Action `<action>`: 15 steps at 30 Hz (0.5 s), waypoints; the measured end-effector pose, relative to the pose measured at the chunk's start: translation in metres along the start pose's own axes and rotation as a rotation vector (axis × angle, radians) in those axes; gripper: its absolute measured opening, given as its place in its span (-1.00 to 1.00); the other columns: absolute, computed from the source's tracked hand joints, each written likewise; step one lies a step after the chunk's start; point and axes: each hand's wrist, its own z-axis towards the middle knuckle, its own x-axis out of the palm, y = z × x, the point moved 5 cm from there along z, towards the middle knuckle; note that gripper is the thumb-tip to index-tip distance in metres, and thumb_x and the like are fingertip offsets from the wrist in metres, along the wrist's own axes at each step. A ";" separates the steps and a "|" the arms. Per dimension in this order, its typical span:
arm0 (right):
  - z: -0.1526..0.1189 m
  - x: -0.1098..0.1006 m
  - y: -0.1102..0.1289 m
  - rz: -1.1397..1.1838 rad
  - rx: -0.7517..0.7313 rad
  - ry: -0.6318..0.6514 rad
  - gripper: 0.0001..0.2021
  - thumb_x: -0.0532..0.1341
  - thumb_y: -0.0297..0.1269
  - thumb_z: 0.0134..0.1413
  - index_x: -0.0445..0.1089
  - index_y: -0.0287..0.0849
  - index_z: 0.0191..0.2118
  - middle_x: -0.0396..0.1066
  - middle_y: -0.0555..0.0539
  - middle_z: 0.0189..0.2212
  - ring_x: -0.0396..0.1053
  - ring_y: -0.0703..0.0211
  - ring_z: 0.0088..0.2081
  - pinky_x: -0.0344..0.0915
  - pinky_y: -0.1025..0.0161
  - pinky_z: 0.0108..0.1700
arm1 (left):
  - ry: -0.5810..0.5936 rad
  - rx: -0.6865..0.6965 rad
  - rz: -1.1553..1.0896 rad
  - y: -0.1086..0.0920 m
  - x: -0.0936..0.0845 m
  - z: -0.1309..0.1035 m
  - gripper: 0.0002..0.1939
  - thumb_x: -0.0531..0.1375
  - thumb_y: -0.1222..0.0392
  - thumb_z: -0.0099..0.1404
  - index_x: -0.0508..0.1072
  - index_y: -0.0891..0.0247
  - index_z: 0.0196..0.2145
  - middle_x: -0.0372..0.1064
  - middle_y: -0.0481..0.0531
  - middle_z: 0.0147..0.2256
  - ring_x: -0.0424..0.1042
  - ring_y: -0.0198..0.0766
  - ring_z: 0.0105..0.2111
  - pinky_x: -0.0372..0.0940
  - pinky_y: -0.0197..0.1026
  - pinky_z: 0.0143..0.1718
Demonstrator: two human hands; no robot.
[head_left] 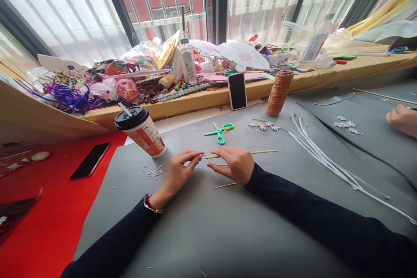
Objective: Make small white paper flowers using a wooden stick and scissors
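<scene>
My left hand is closed in a pinch at the middle of the grey table. Between its fingertips is a small wiry piece, too fine to make out. Just to the right, my right hand grips a thin wooden stick, whose left tip reaches toward the left fingertips. Under the right hand a second thin stick lies on the table. Beyond the hands rest green-handled scissors, their blades apart. Small white flower shapes lie behind the right hand, and short white clippings lie left of the left hand.
A lidded paper cup stands at the left, near a dark phone on red cloth. Another phone leans upright beside a brown twine spool. White strips stretch rightward. Another person's hand is at the right edge.
</scene>
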 end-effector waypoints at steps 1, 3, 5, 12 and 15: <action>-0.001 0.002 0.004 0.009 -0.008 0.007 -0.67 0.08 0.00 0.03 0.38 -0.15 -0.25 0.40 0.01 -0.48 0.29 0.30 -0.44 0.01 0.31 -0.41 | 0.010 0.008 -0.020 -0.001 0.001 -0.001 -0.80 0.11 0.19 0.21 0.47 0.21 -0.23 0.41 0.05 -0.30 0.40 -0.30 -0.35 0.32 -0.26 -0.31; -0.003 0.003 0.010 0.007 -0.023 0.010 -0.72 0.09 -0.06 0.05 0.39 -0.13 -0.28 0.39 0.02 -0.53 0.27 0.31 -0.49 0.00 0.31 -0.43 | 0.017 0.031 -0.036 -0.004 0.003 -0.002 -0.81 0.12 0.21 0.19 0.48 0.20 -0.25 0.42 0.04 -0.31 0.41 -0.29 -0.33 0.32 -0.26 -0.30; -0.003 0.002 0.013 0.001 -0.021 -0.010 -0.78 0.08 -0.15 0.07 0.41 -0.13 -0.34 0.37 0.04 -0.57 0.24 0.33 -0.53 -0.02 0.31 -0.44 | 0.008 0.052 -0.032 -0.006 0.004 -0.004 -0.82 0.13 0.22 0.18 0.49 0.20 -0.26 0.43 0.04 -0.32 0.41 -0.29 -0.34 0.31 -0.25 -0.29; -0.006 -0.001 0.020 0.026 0.002 -0.060 -0.81 0.07 -0.21 0.07 0.39 -0.14 -0.39 0.40 0.04 -0.55 0.24 0.33 -0.53 0.00 0.33 -0.42 | -0.068 0.112 0.022 -0.015 0.001 -0.006 -0.85 0.14 0.24 0.18 0.50 0.21 -0.31 0.44 0.02 -0.37 0.41 -0.31 -0.39 0.31 -0.27 -0.34; -0.008 0.000 0.021 0.044 0.012 -0.048 -0.80 0.08 -0.20 0.07 0.39 -0.15 -0.38 0.42 0.03 -0.53 0.27 0.32 -0.51 0.02 0.33 -0.42 | -0.079 0.113 0.037 -0.018 0.001 -0.007 -0.86 0.15 0.24 0.17 0.49 0.21 -0.32 0.44 0.01 -0.38 0.41 -0.31 -0.39 0.31 -0.27 -0.34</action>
